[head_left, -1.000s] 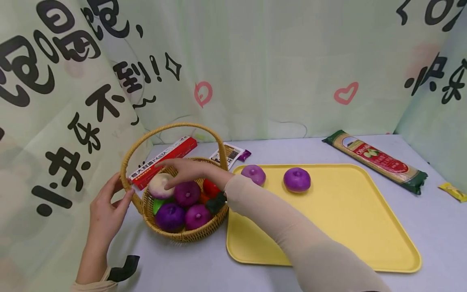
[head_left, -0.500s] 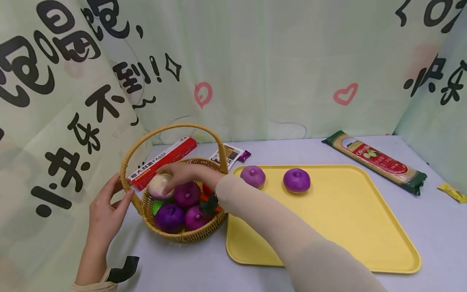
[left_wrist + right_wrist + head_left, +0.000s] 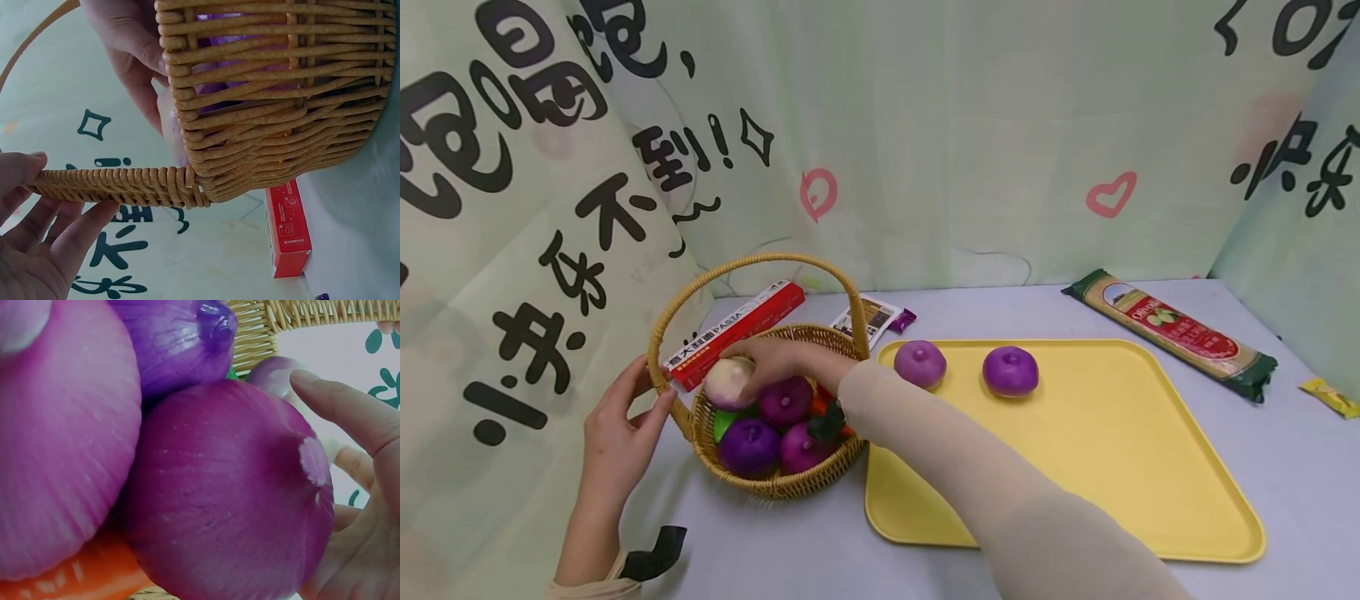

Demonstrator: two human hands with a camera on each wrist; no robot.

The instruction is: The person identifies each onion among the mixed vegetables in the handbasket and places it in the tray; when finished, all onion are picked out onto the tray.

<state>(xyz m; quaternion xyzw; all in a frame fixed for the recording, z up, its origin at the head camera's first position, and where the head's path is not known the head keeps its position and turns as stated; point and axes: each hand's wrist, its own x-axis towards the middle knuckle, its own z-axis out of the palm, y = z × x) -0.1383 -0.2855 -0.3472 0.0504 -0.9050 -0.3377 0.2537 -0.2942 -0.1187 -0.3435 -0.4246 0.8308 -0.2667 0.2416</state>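
My left hand (image 3: 625, 425) pinches the wicker basket's handle (image 3: 125, 186) between thumb and fingers, at its left foot. Inside the wicker basket (image 3: 808, 482), my right hand (image 3: 775, 362) curls round a white-and-purple onion (image 3: 728, 383), thumb on the near side and fingers over the far side. The onion still sits among the others at the basket's left. Purple onions (image 3: 785, 398) lie beside and below the hand; one (image 3: 225, 494) fills much of the right wrist view. A green thing (image 3: 725, 422) and orange-red vegetables (image 3: 94, 569) show between them, partly hidden by the forearm.
Right of the basket lies a yellow tray (image 3: 1075, 467) with a purple onion (image 3: 1011, 372) on it and another (image 3: 921, 363) at its upper left corner. A red pasta box (image 3: 737, 333) and a printed packet (image 3: 872, 317) lie behind the basket. A long pasta bag (image 3: 1172, 329) and yellow sachet (image 3: 1330, 397) are at right.
My right hand has come down onto the white-and-purple onion and its fingers have curled round it. The left hand and the basket have stayed in place.
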